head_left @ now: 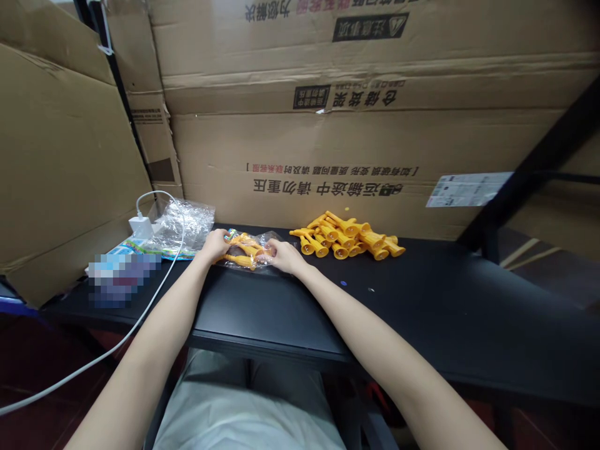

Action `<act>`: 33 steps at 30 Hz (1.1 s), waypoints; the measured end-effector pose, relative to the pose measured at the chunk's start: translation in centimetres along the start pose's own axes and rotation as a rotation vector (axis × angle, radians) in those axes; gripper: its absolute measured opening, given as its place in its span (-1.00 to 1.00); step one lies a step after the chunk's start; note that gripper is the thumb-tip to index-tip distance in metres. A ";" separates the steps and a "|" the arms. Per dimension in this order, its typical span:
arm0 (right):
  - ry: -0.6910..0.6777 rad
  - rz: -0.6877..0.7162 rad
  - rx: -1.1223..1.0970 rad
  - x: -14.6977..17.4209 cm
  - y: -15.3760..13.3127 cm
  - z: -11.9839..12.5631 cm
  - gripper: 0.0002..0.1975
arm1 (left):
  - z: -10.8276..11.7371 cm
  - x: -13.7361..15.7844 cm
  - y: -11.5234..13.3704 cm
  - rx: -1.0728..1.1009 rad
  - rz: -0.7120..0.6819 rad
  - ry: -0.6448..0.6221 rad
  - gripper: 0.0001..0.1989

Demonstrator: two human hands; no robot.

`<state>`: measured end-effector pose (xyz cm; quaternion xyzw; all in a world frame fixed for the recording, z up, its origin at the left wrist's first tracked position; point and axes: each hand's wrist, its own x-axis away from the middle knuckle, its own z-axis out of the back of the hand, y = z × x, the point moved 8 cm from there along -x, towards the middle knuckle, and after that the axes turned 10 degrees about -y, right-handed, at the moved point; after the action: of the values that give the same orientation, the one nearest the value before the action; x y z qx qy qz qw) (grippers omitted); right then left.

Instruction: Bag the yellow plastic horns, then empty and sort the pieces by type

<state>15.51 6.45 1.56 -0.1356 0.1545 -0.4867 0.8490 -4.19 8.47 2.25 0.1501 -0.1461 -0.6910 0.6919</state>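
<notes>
Left hand (pixel 216 245): its grip pinches the left end of a clear plastic bag (pixel 257 240).
Right hand (pixel 284 255): its grip holds the right end.
Bagged horns (pixel 241 260): yellow, flared, they lie inside, over the black counter (pixel 262 312).
Horn pile (pixel 345 239): more yellow ones sit heaped rightward, near the cardboard (pixel 234 150).

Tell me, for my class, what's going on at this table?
A person's left hand and right hand hold opposite ends of a clear bag with yellow horn-shaped pieces inside, at the table. A loose pile of similar pieces lies to the right. Clear plastic and a white plug sit to the left.
</notes>
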 end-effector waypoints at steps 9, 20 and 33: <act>-0.044 -0.083 0.169 0.5 -1.8 0.0 -0.77 | 0.2 0.7 0.3 -0.134 0.086 0.038 -0.65; -0.068 -0.167 0.092 -0.1 -1.0 -0.9 -0.62 | -0.2 -0.1 0.0 -0.091 0.064 0.060 -0.65; -0.044 -0.041 0.028 -0.6 -1.1 -1.2 -0.68 | 0.1 0.4 0.2 -0.112 0.088 0.049 -0.66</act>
<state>13.91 6.40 0.96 -0.1377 0.1263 -0.5032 0.8437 -4.07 8.07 2.43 0.1212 -0.0966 -0.6632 0.7322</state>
